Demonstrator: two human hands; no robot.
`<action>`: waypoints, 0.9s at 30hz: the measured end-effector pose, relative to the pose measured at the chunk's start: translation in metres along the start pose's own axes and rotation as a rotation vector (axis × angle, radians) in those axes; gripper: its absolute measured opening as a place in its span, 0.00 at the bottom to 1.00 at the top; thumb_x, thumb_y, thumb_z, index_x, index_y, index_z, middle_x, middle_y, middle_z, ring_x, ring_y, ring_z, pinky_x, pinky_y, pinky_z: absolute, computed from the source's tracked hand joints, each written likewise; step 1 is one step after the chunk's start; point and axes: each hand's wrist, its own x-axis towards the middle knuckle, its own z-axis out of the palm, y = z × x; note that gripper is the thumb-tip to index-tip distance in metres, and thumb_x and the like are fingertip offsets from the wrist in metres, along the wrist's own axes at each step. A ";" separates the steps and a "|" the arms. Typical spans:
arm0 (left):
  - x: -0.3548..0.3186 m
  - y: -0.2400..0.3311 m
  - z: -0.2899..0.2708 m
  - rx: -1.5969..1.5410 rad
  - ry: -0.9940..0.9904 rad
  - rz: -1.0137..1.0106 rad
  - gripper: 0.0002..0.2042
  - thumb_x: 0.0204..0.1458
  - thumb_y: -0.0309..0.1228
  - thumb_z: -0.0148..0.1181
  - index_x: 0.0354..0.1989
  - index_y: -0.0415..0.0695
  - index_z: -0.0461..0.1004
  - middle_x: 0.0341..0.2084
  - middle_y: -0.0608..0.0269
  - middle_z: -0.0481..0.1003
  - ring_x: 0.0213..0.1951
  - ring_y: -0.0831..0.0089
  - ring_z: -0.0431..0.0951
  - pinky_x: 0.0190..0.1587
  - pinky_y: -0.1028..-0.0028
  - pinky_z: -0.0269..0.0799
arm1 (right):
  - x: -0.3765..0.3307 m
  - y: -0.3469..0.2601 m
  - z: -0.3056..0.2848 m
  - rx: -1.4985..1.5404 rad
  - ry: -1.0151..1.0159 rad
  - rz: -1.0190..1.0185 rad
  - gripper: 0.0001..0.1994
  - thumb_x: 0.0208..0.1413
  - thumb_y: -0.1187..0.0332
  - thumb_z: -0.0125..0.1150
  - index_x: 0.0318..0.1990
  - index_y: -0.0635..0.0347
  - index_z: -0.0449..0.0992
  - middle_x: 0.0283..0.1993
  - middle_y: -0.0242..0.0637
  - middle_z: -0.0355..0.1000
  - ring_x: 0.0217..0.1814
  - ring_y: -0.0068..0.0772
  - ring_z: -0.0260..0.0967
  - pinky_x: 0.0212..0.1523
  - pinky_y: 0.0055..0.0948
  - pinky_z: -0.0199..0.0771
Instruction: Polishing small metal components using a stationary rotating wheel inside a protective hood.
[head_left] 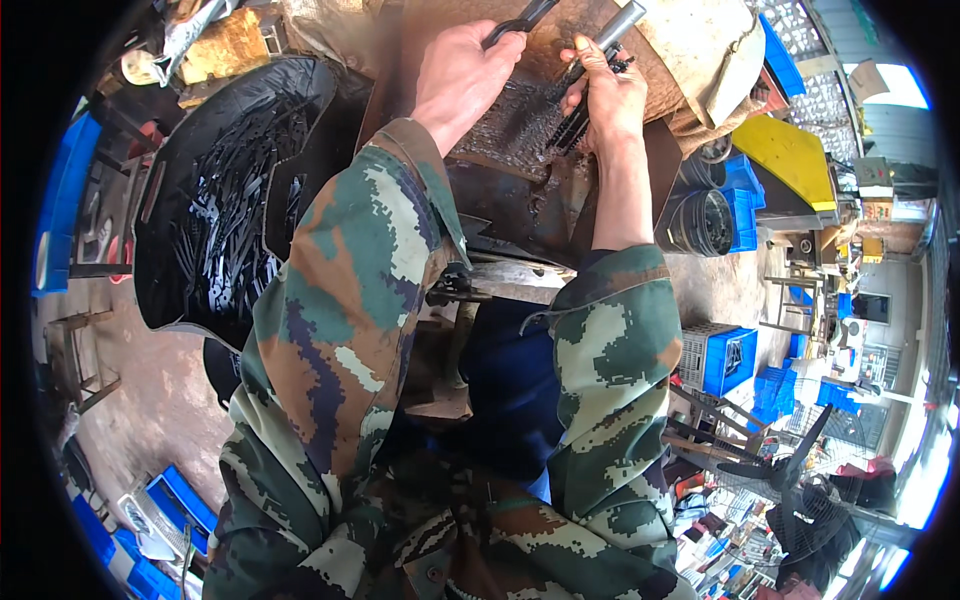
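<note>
My left hand [465, 75] is closed around a dark tool with a curved handle [520, 24]; its working end is cut off by the top of the picture. To its right, my right hand [612, 98] grips a bundle of thin dark metal strips [570, 128] that points down to the left. A silver rod [620, 24] stands out just above the right thumb; whether that hand also holds it, I cannot tell. Beneath both hands lies a wet, dark work surface [490, 125] with a shiny, grainy coating.
At the left stands a black tub [150, 270] full of dark strips. Brown sacking [690, 60] lies beyond the right hand. Black buckets [700, 222] and blue crates [742, 205] stand at the right, near a yellow panel [785, 160]. A fan [790, 465] is at lower right.
</note>
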 end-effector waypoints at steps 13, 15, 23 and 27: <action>0.000 -0.001 0.000 0.027 -0.003 -0.013 0.14 0.56 0.41 0.61 0.29 0.41 0.78 0.16 0.76 0.66 0.20 0.85 0.60 0.24 0.78 0.57 | 0.000 0.001 0.002 0.010 0.000 0.024 0.13 0.58 0.65 0.66 0.43 0.66 0.73 0.31 0.38 0.77 0.11 0.22 0.60 0.10 0.25 0.62; 0.001 0.000 0.001 0.020 -0.012 -0.018 0.14 0.56 0.40 0.61 0.29 0.41 0.78 0.16 0.76 0.66 0.20 0.85 0.61 0.24 0.78 0.57 | 0.002 0.001 0.002 0.009 0.003 0.029 0.13 0.58 0.65 0.66 0.42 0.66 0.73 0.31 0.38 0.77 0.11 0.22 0.60 0.10 0.26 0.62; 0.000 0.006 0.003 0.017 -0.017 -0.015 0.13 0.56 0.38 0.61 0.32 0.39 0.80 0.17 0.75 0.67 0.21 0.85 0.62 0.25 0.78 0.59 | 0.008 0.008 0.002 0.003 0.010 0.002 0.13 0.58 0.66 0.66 0.42 0.66 0.72 0.30 0.37 0.77 0.09 0.22 0.60 0.09 0.25 0.61; -0.002 0.015 -0.001 0.085 -0.086 -0.005 0.16 0.54 0.42 0.60 0.41 0.42 0.80 0.23 0.59 0.77 0.28 0.69 0.76 0.36 0.67 0.71 | 0.008 0.005 0.001 0.008 0.030 -0.004 0.13 0.59 0.66 0.65 0.43 0.66 0.71 0.31 0.38 0.77 0.09 0.22 0.60 0.09 0.25 0.61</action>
